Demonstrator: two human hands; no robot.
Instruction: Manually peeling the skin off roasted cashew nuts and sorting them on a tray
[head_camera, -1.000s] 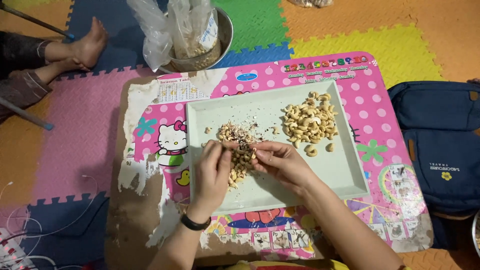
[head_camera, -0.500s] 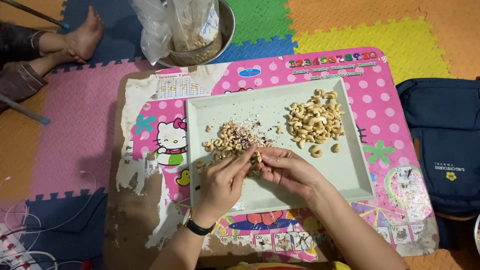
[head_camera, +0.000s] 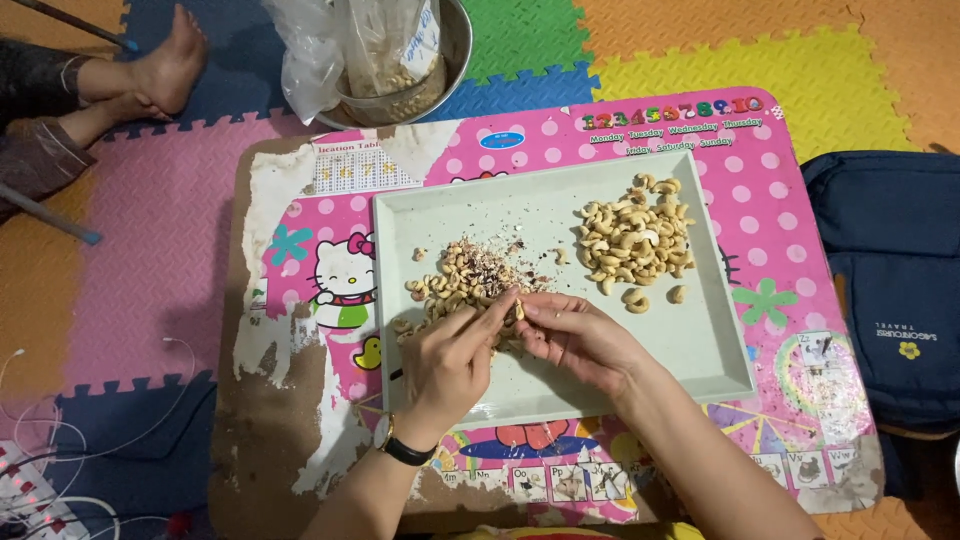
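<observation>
Both hands meet over the near-left part of a pale green tray (head_camera: 720, 350). The left hand (head_camera: 450, 360) and the right hand (head_camera: 575, 335) have their fingertips pinched together on a single cashew (head_camera: 517, 310), a small pale kernel barely showing between them; the remaining fingers are loosely curled and hold nothing else.

Directly beyond the fingertips, touching the left hand, lies a pile of unpeeled cashews (head_camera: 465, 275) mixed with dark flakes of skin. Farther away and to the right of the right hand sits a cleaner heap of peeled cashews (head_camera: 632, 240), with a couple of loose kernels just beside it.

A kernel like this looks light, hard and brittle, likely to split along its curve if squeezed; it is smooth enough to slip. It is best held at the two ends with the fingertips, while a nail works at the papery skin.

The tray rests on a low pink surface (head_camera: 760, 200) with a cartoon print, its covering worn away on the left. Past it stands a metal bowl (head_camera: 455, 50) holding plastic bags (head_camera: 310, 60). The floor is coloured foam puzzle mat (head_camera: 800, 70). A dark blue bag (head_camera: 890, 280) lies to the right, white cables (head_camera: 60, 470) to the left, and another person's bare foot (head_camera: 170, 75) rests far left.
</observation>
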